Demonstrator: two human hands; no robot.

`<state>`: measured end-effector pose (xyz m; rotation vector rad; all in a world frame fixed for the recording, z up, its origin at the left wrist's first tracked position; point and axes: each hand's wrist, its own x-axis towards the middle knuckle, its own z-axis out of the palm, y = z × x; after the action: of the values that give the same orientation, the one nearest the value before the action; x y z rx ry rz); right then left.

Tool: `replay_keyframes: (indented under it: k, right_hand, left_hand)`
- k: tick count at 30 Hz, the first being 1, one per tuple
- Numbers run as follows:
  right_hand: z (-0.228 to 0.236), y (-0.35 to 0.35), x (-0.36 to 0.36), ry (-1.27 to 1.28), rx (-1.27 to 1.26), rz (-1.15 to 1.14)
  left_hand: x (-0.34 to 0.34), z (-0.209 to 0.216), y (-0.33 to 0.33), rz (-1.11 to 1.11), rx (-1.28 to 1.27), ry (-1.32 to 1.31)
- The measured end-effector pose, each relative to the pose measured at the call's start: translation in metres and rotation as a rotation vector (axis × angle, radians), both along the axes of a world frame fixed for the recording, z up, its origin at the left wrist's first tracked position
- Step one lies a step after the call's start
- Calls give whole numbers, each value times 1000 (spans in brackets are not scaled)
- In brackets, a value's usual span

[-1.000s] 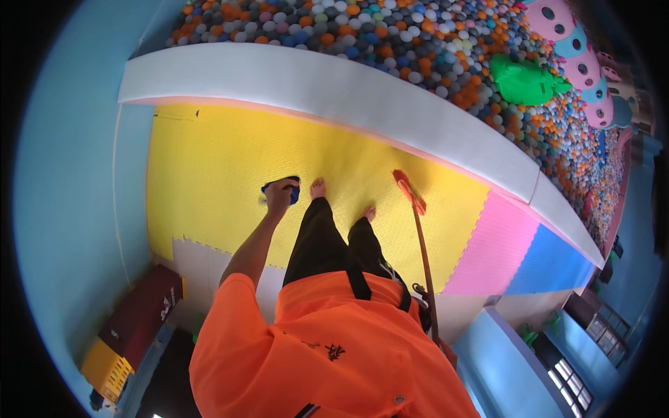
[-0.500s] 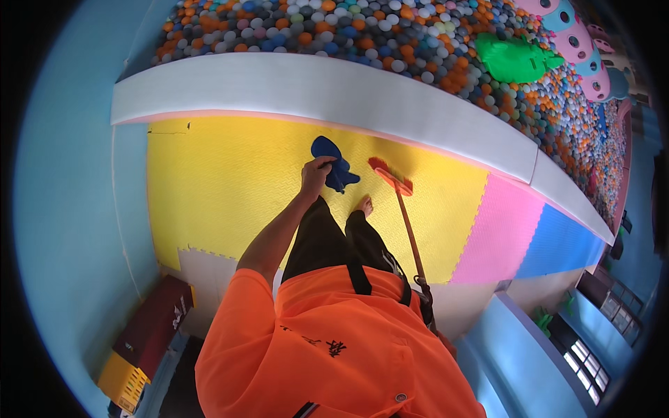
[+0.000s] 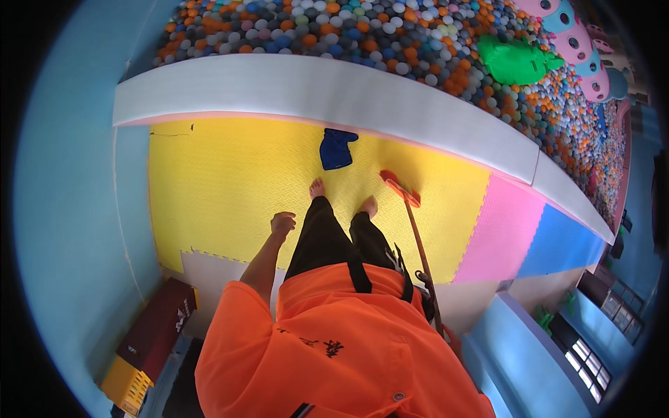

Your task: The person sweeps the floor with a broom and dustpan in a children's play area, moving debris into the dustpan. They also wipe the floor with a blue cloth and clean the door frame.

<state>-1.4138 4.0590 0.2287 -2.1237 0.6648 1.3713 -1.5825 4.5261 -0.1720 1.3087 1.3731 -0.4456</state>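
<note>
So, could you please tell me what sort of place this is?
Most likely an indoor children's play area: many coloured balls fill a pit behind a low white wall, beside interlocking floor mats.

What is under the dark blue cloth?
Yellow foam matting shows around most of the dark blue cloth. The patch it covers is hidden, so whether anything else lies beneath cannot be told.
</note>
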Motion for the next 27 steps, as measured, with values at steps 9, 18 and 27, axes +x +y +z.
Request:
replay_keyframes:
  k: [9,18,27]
  right_hand:
    - [17,50,35,108,-24,-45]
    - [27,97,82,185,-87,-6]
    - [25,115,98,182,-115,4]
  left_hand:
    - [-12,35,24,330,-183,-266]
    - [-50,49,42,547,-115,-228]
    - [-78,58,29,612,-150,-165]
